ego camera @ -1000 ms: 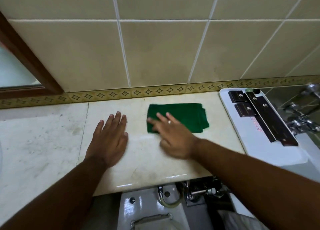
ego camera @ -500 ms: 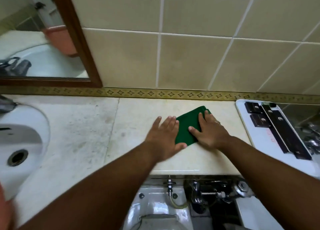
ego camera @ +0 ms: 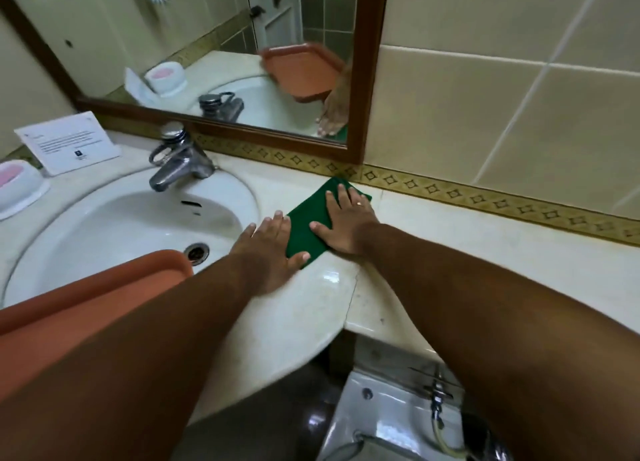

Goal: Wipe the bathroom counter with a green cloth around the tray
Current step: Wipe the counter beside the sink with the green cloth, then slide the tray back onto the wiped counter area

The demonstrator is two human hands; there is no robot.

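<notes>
A folded green cloth (ego camera: pixel 306 230) lies flat on the cream marble counter (ego camera: pixel 485 252) just right of the white sink basin (ego camera: pixel 114 225). My right hand (ego camera: pixel 346 219) presses flat on the cloth's right half, fingers spread. My left hand (ego camera: pixel 273 249) lies flat on the sink's rim, its thumb over the cloth's near left corner. An orange tray (ego camera: pixel 90 308) rests across the front left of the basin, partly hidden by my left forearm.
A chrome tap (ego camera: pixel 178 160) stands behind the basin. At far left are a white soap dish with pink soap (ego camera: pixel 17 190) and a white card (ego camera: pixel 67 141). A wood-framed mirror (ego camera: pixel 370 79) hangs above. A toilet cistern (ego camera: pixel 391 408) sits below the counter edge.
Both hands and the cloth have slid left along the counter to the sink's edge. The view has swung left, showing the basin, tap and orange tray; the white tray at the right is gone from view.
</notes>
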